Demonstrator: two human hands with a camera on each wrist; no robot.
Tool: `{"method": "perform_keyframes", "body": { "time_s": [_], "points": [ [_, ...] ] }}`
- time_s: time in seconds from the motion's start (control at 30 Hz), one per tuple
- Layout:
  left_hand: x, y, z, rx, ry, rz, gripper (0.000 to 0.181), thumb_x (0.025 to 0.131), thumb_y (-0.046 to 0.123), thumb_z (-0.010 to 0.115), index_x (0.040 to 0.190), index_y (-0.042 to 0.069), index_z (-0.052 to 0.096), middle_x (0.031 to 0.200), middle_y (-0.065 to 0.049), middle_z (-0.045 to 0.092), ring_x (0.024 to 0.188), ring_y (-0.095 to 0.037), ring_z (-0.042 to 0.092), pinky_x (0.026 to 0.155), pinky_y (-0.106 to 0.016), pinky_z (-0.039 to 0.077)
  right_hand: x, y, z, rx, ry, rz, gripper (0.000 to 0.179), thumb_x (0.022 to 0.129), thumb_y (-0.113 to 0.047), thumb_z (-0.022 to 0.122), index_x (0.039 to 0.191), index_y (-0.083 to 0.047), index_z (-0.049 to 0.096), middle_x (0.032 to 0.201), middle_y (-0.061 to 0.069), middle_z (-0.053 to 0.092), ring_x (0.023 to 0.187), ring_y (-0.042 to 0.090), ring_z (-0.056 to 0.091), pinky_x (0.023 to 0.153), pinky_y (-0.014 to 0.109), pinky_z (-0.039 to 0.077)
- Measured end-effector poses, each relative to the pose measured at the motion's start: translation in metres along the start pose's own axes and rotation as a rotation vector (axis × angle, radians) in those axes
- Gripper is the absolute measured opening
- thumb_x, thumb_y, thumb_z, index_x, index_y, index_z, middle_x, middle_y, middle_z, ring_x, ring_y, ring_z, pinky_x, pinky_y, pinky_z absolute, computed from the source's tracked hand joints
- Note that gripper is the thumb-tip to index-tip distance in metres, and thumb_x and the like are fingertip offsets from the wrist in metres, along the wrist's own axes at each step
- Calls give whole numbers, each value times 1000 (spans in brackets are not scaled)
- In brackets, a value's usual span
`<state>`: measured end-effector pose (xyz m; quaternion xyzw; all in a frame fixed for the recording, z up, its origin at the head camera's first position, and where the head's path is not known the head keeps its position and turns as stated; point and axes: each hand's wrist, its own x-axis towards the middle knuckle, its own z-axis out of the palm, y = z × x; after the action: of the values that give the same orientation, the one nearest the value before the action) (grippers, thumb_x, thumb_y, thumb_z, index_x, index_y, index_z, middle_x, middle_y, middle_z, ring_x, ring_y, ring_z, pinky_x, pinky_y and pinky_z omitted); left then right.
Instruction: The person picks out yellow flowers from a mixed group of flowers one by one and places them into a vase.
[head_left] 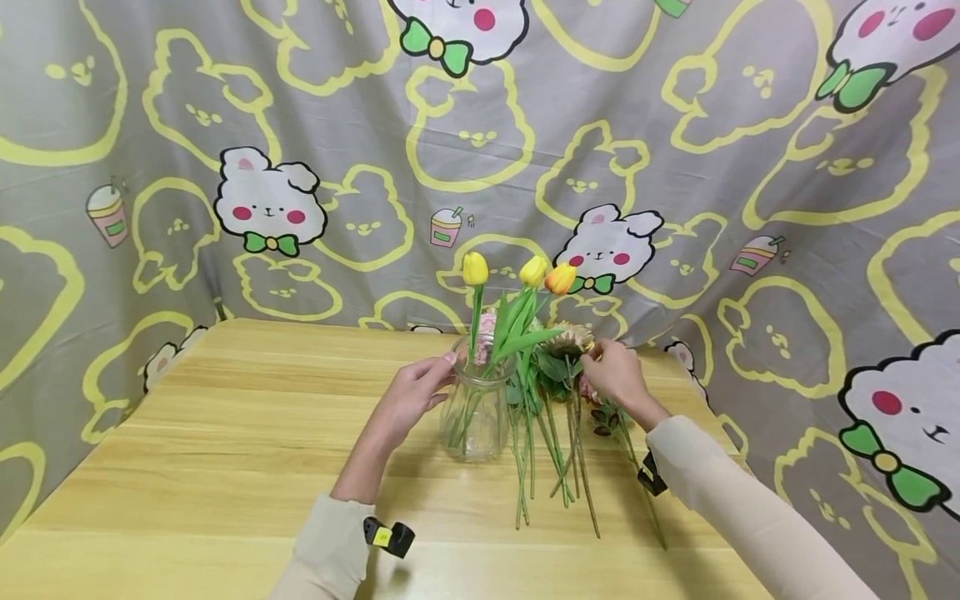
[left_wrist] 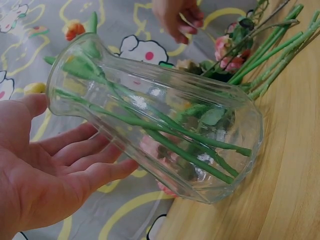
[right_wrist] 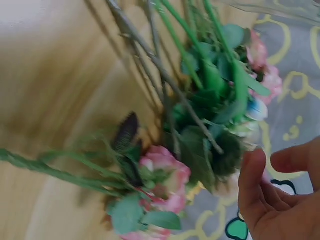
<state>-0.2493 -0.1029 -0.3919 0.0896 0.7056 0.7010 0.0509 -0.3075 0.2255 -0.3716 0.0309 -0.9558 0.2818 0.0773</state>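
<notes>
A clear glass vase stands upright on the table, with green stems inside. Two yellow tulips and an orange-yellow tulip rise from its mouth. My left hand is at the vase's neck; its thumb meets the rim and the other fingers extend along the glass. To the right of the vase, my right hand is beside a beige flower. In the right wrist view, a gap shows between that hand's thumb and index finger, with nothing visibly held.
Several loose artificial flowers lie right of the vase, their stems pointing toward the front. Pink flowers with green leaves are among them. Behind the wooden table hangs a grey patterned cloth.
</notes>
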Motion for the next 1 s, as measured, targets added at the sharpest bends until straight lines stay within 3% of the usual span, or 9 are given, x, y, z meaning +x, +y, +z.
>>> {"method": "perform_keyframes", "body": {
  "time_s": [0.07, 0.17, 0.27, 0.43, 0.7, 1.0],
  "points": [
    [0, 0, 0, 1, 1, 1, 59, 103, 50, 53, 140, 4, 59, 142, -16, 60, 138, -31, 53, 114, -48, 46, -1, 3, 7, -25, -2, -11, 25, 99, -18, 50, 88, -2, 66, 58, 5, 62, 44, 14, 51, 45, 26, 37],
    [0, 0, 0, -4, -3, 5, 60, 103, 50, 53, 139, 3, 58, 142, -17, 60, 138, -32, 53, 114, -48, 46, -1, 9, 18, -82, 0, -45, 36, 98, -16, 51, 63, -11, 54, 45, -2, 45, 39, 10, 37, 43, 23, 28],
    [0, -1, 1, -5, -1, 7, 60, 103, 50, 54, 139, 2, 59, 142, -17, 60, 138, -32, 53, 114, -48, 46, -2, 14, 26, -93, -24, -63, 49, 98, -14, 56, 52, -16, 40, 43, -6, 29, 38, 9, 24, 42, 22, 22],
    [0, -1, 2, 7, 1, 6, 59, 103, 51, 53, 139, 4, 59, 142, -16, 60, 138, -32, 53, 113, -47, 47, -4, 18, 35, -51, -93, -44, 53, 98, -17, 66, 50, -18, 41, 43, -7, 27, 39, 10, 24, 41, 23, 25],
    [-1, 1, 2, -12, 8, -1, 59, 104, 49, 54, 139, 2, 59, 141, -18, 60, 137, -32, 53, 114, -48, 45, -5, 22, 45, -55, -109, -37, 51, 94, -13, 71, 52, -18, 42, 45, -7, 27, 41, 9, 24, 43, 23, 26],
    [-1, 0, 1, -7, -9, 9, 64, 104, 50, 53, 142, -2, 55, 143, -19, 58, 139, -33, 52, 115, -50, 44, -7, 24, 47, -18, -116, -49, 51, 92, 1, 58, 55, -19, 29, 51, -7, 16, 46, 10, 13, 47, 24, 16]
  ]
}}
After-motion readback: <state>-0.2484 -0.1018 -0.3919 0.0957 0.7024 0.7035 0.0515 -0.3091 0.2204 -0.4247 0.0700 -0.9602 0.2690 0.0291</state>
